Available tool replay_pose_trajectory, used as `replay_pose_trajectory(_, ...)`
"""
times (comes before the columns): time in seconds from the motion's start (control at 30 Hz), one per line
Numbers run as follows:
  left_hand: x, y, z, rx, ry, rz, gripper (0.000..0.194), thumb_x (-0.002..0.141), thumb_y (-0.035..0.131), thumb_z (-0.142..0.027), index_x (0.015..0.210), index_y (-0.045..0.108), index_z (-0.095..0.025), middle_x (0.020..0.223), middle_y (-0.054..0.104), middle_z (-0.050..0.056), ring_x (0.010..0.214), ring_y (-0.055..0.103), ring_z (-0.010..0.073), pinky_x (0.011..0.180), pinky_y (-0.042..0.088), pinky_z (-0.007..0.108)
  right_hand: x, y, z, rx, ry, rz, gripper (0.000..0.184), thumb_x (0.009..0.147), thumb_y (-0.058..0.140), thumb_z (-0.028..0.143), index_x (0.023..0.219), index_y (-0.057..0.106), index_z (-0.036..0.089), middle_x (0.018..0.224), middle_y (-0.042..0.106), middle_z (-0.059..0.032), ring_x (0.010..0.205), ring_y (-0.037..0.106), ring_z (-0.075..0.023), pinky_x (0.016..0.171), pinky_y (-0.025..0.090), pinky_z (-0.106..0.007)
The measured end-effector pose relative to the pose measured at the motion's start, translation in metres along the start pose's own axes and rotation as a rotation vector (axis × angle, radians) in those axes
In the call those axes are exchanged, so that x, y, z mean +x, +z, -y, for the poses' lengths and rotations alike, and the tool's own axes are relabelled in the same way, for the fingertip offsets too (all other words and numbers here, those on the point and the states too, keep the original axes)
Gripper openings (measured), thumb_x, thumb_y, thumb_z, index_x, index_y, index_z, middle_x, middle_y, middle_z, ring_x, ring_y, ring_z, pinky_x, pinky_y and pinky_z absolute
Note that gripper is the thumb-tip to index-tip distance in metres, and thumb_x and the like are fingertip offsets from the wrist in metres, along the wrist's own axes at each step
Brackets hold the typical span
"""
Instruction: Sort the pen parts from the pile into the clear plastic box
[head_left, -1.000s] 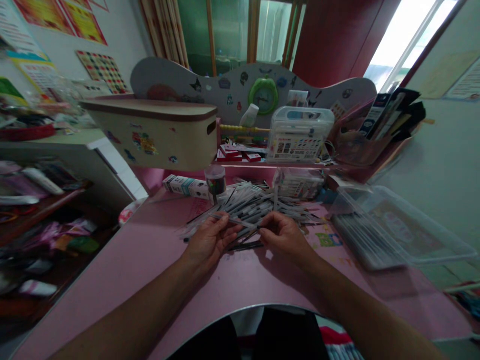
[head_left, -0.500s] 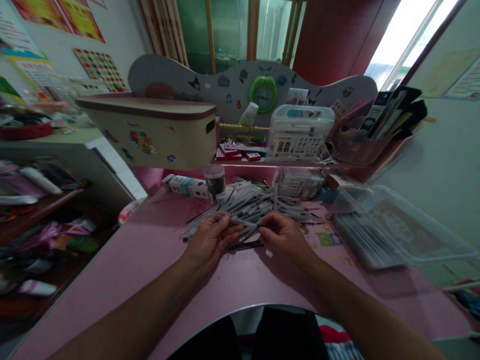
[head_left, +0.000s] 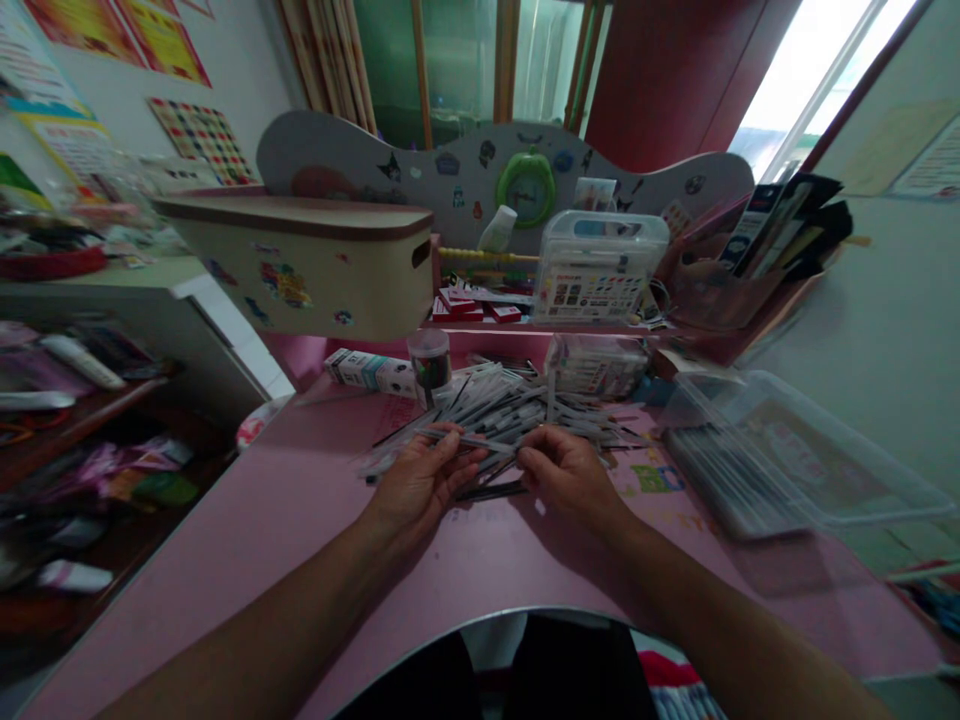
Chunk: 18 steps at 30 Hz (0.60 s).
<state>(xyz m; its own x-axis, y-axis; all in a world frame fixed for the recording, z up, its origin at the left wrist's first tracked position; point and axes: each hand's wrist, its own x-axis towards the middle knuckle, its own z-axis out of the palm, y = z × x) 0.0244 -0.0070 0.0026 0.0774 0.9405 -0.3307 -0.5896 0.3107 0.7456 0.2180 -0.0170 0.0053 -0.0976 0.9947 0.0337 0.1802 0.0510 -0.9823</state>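
Between thumb and fingers, my left hand holds a thin, pale, translucent stick that looks like a pen refill. My right hand is closed in a pinch at the stick's right end, where its fingertips cover what they grip. Behind and beneath both hands spreads a loose pile of similar pen refills, whitish and grey with some dark ends. A few black sticks lie on the pink desk just under the hands.
Behind the pile stand a clear cup, a long printed box and a clear plastic case. To the right, an open clear container rests near a stack of refills in a tray. A lidded cream bin overhangs the back left.
My right fingertips have shifted very slightly at the refill's end. My left hand and the pile look the same.
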Motion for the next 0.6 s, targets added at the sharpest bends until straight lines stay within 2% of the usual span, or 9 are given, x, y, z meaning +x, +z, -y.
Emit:
replay_pose_trajectory(0.13,-0.0004,-0.0001,0.0003,-0.002,-0.004,0.019,0.01,0.093,0.057,-0.007,0.095,0.057,-0.016,0.092,0.077,0.01,0.077,0.077,0.0173,0.064,0.063,0.022,-0.0011,-0.0026,-0.0011,-0.088,-0.05,0.05,0.04,0.094,0.05,0.039,0.06,0.054,0.019,0.059,0.052,-0.0006,0.057,0.048,-0.0133,0.053,0.035,-0.026)
replay_pose_trajectory(0.2,-0.0007,-0.0006,0.0,-0.002,-0.004,0.023,0.01,0.093,0.057,-0.006,0.095,0.057,-0.016,0.092,0.077,0.01,0.077,0.077,0.0172,0.064,0.063,0.022,-0.0026,-0.0016,-0.0024,-0.008,-0.018,0.063,0.032,0.095,0.049,0.039,0.07,0.057,0.02,0.063,0.053,0.0003,0.058,0.048,-0.0134,0.054,0.035,-0.026)
replay_pose_trajectory(0.27,-0.0012,-0.0011,-0.0003,0.0,-0.004,0.016,0.01,0.093,0.057,-0.006,0.094,0.057,-0.016,0.091,0.077,0.01,0.076,0.077,0.0169,0.064,0.063,0.021,-0.0043,0.0006,-0.0042,0.08,0.014,0.07,0.012,0.091,0.054,0.033,0.087,0.059,0.022,0.069,0.054,0.0025,0.059,0.049,-0.0129,0.054,0.036,-0.025)
replay_pose_trajectory(0.33,-0.0014,-0.0015,-0.0003,0.002,-0.008,0.008,0.01,0.093,0.058,-0.007,0.094,0.057,-0.016,0.091,0.077,0.01,0.076,0.077,0.0167,0.065,0.063,0.022,-0.0052,0.0024,-0.0058,0.078,-0.005,0.048,0.011,0.085,0.058,0.024,0.096,0.057,0.023,0.075,0.056,0.0033,0.063,0.05,-0.0125,0.058,0.038,-0.024)
replay_pose_trajectory(0.43,-0.0012,-0.0018,0.0002,0.001,-0.008,0.019,0.01,0.093,0.059,-0.007,0.095,0.057,-0.017,0.091,0.077,0.01,0.077,0.077,0.0169,0.067,0.063,0.023,-0.0052,0.0025,-0.0062,-0.027,-0.078,0.023,0.002,0.085,0.056,0.021,0.086,0.058,0.022,0.078,0.055,0.0019,0.07,0.05,-0.0132,0.063,0.038,-0.025)
replay_pose_trajectory(0.53,-0.001,-0.0012,0.0001,0.003,-0.006,0.036,0.009,0.093,0.058,-0.008,0.095,0.058,-0.017,0.093,0.077,0.01,0.078,0.077,0.017,0.066,0.063,0.022,-0.0053,0.0,-0.0048,-0.079,-0.105,0.044,0.021,0.091,0.051,0.026,0.07,0.053,0.021,0.07,0.05,0.0012,0.066,0.045,-0.0139,0.06,0.034,-0.026)
replay_pose_trajectory(0.6,-0.001,-0.0006,-0.0004,0.007,-0.009,0.034,0.009,0.093,0.058,-0.007,0.095,0.058,-0.016,0.093,0.077,0.01,0.077,0.077,0.0169,0.065,0.063,0.022,-0.0058,-0.0014,-0.0039,-0.081,-0.11,0.051,0.026,0.091,0.053,0.028,0.066,0.05,0.021,0.066,0.049,0.0006,0.064,0.044,-0.0143,0.058,0.033,-0.027)
